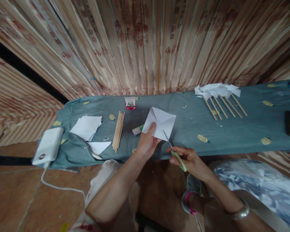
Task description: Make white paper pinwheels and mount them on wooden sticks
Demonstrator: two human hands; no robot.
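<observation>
My left hand (pixel 148 141) pinches a creased white paper square (pixel 163 119), thumb on top and fingers underneath. In my right hand (pixel 186 158) is a pair of scissors (pixel 177 158) with light green handles. Their blades reach over the paper's near right part, and I cannot tell whether they are cutting into it. Left of my left hand lies a small white and green box (pixel 137 130), partly covered by the paper. A bundle of thin wooden sticks (pixel 118 131) rests further left.
White paper sheets (pixel 85 127) and a folded paper triangle (pixel 100 147) lie at the left, near a white power bank (pixel 48 146) with a cable. A small red box (pixel 130 103) of metal pieces stands at the back. Paper pinwheels on sticks (pixel 218 91) lie at the right.
</observation>
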